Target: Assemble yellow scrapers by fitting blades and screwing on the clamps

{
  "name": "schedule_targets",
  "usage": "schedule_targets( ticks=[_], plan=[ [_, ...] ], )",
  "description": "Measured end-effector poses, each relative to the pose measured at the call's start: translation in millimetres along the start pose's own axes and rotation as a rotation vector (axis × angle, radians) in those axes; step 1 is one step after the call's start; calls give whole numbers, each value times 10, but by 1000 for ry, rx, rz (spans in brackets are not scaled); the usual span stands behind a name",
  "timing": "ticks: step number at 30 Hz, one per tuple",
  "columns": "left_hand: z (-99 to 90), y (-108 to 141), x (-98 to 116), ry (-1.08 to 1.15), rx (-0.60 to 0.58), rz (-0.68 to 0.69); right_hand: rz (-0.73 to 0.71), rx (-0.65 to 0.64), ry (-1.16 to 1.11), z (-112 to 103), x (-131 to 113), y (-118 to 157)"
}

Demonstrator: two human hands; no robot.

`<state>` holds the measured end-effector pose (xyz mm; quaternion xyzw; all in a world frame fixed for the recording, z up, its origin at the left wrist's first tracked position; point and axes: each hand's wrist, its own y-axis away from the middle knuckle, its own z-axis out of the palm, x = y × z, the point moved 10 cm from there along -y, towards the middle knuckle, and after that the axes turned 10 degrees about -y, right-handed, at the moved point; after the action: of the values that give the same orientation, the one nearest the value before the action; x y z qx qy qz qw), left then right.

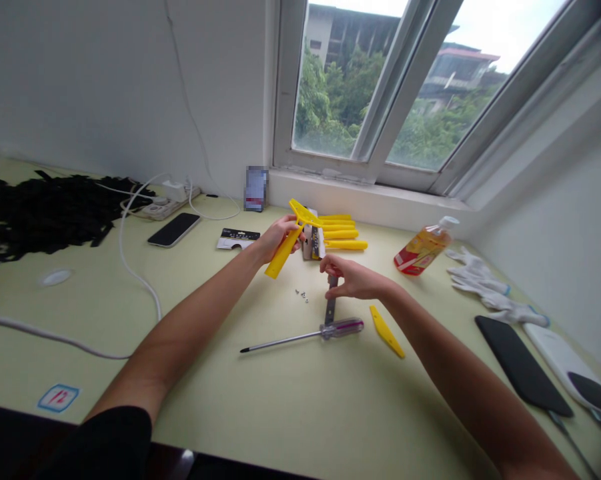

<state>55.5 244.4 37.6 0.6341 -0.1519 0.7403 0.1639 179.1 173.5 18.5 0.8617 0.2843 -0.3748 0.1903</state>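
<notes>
Here, a pale counter [280,400] is bearing a clear-handled screwdriver [343,328]. The left hand [276,239] is clamping its grip on a T-shaped yellow scraper handle [283,257] over the counter (the broad head is pointing toward the window). The right hand [355,277] is pinching its grip on a dark metal strip [331,308] beside the screwdriver's handle. A yellow plate [387,333] is lying to its right, tiny screws [303,295] to its left.

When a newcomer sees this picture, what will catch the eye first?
Probably the yellow T-shaped piece in the left hand, near the centre. Next may come the right hand, holding a dark strip near the screwdriver. The tangled black heap at the far left also stands out.
</notes>
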Motion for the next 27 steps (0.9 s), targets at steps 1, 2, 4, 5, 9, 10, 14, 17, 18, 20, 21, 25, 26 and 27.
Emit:
schedule_targets(
  ticks=[1, 2, 4, 5, 9, 10, 14, 17, 18, 20, 21, 25, 26, 27],
  plan=[
    [1, 1, -2, 0, -1, -1, -11, 6, -64, 5, -9, 10],
    [3, 3, -4, 0, -2, -2, -22, 15, -140, 14, -17, 18],
    [13, 7, -7, 1, -6, -4, -56, 36, -303, 42, -41, 32],
    [22, 10, -7, 1, -10, -3, -77, 47, -378, 61, -58, 38],
    [55, 16, -3, 3, -23, 5, -118, 62, -504, 186, -133, 51],
    [61, 17, -2, 3, -26, 7, -117, 63, -500, 219, -150, 54],
    [77, 21, 2, 6, -38, 16, -95, 40, -481, 352, -155, 67],
    [76, 39, -9, 3, -26, 24, -48, -17, -479, 467, -75, 77],
    [75, 56, -23, 2, -18, 25, -34, -32, -477, 491, -47, 82],
    [76, 117, -67, 1, 2, 27, -22, -52, -479, 489, -12, 99],
    [81, 164, -100, 0, 9, 26, -27, -47, -476, 449, -11, 113],
    [159, 450, -282, 2, -2, 12, -68, 266, -306, -138, -70, 262],
    [199, 535, -329, 3, -21, 7, -80, 385, -252, -332, -112, 336],
    [249, 619, -372, 0, -47, 1, -94, 476, -221, -486, -163, 406]
  ],
)
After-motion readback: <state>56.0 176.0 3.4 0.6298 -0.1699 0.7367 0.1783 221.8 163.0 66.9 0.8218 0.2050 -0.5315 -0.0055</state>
